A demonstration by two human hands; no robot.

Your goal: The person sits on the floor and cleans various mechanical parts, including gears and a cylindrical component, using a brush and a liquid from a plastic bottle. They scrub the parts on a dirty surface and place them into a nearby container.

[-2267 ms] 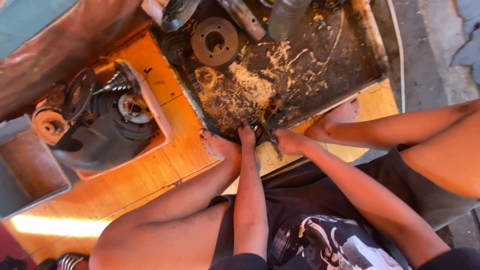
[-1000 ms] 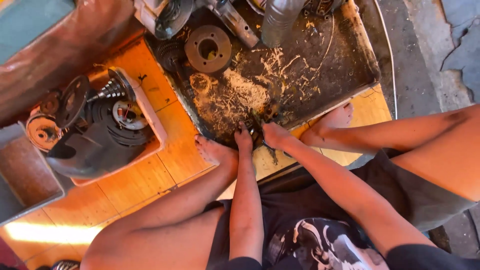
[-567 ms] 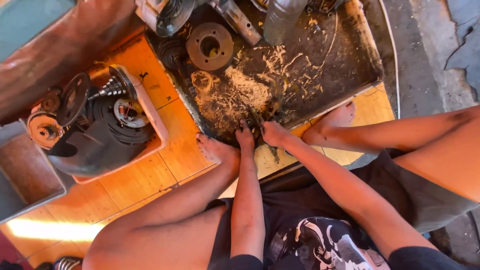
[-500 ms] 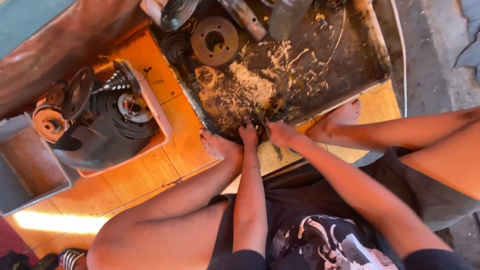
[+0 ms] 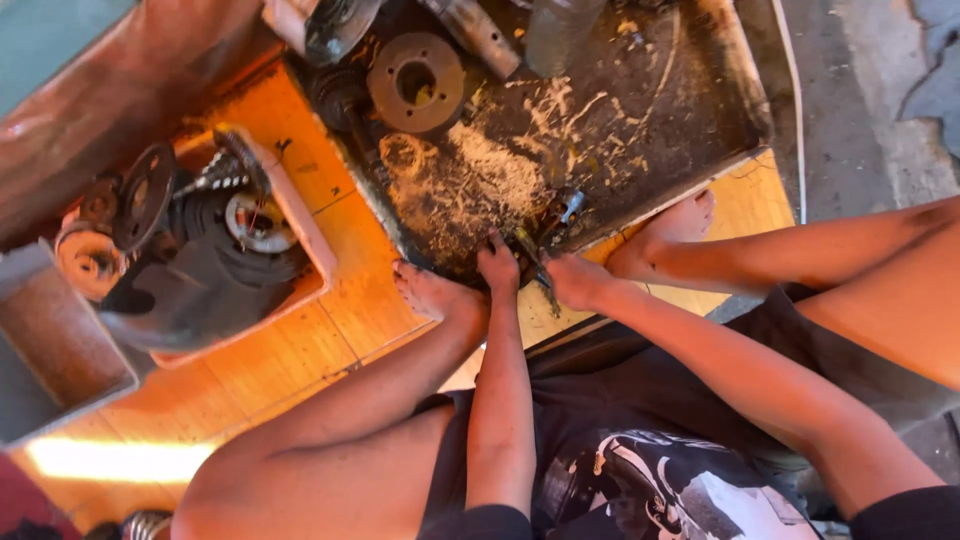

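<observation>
Hands are working low at the near edge of the greasy black tray [image 5: 700, 110], between my two bare feet. My left hand [image 5: 497, 268] is pressing down beside a small dark metal part [image 5: 535, 255], fingers curled together against it. My right hand [image 5: 578, 282] is closing around the part's near end; whether those fingers are fully clamping it I cannot tell, since grease and shadow are hiding the contact.

The part is lying half over the tray's lip, with a shinier metal end [image 5: 568, 207] showing further in. Its long axis seems to be running from my right hand away and slightly rightward, shiny end pointing into the tray.

Judgement: everything is slick, so I am wanting the left hand bracing firmly and the right pulling along that axis, not across.
</observation>
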